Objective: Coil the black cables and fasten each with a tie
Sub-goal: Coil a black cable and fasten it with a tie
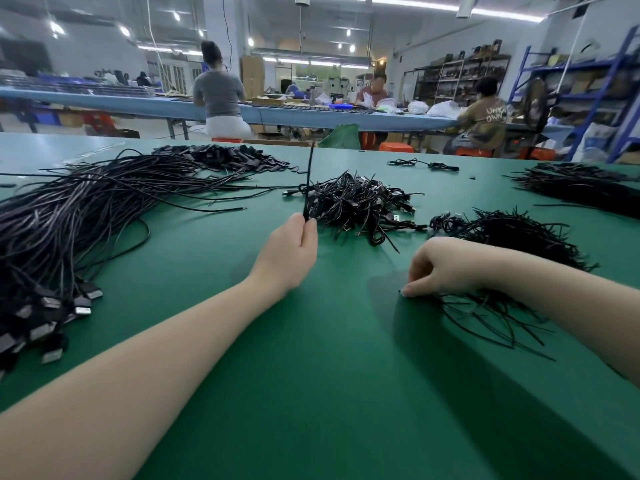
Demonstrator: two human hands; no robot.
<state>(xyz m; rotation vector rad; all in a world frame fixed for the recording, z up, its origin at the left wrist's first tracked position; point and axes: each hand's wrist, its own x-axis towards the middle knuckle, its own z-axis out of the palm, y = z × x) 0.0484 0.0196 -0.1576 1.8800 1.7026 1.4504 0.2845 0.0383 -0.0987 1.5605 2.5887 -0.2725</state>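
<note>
Cables (pixel 86 209) lay in a long loose heap along the left of the green table (pixel 311 393), their flat connector ends (pixel 48 306) bunched at the near left edge. You held your left hand (pixel 292 251) out over the middle of the table, thumb and fingers curled and pinching a thin black strand, seemingly a tie (pixel 309 181), that stood almost upright from your fingertips. Just beyond that hand sat a pile of coiled cables (pixel 360 202), already bundled, with plug ends poking out on its right side. Your right hand (pixel 440 268) was lowered to the table on the right, fingers curled down and the fingertips pressed together on the end of a loose tie (pixel 403 293) at the near-left edge of a scatter of ties (pixel 491 317); whether that tie was lifted off the surface I could not tell. A bigger heap of ties (pixel 512 230) lay just behind your right wrist, and another dark bundle (pixel 581 188) stretched along the far right of the table. One small coiled cable (pixel 422 163) lay on its own near the far edge. Beyond your table, three people (pixel 221 95) sat at a long blue bench (pixel 104 98), with shelving (pixel 460 77) against the right wall.
</note>
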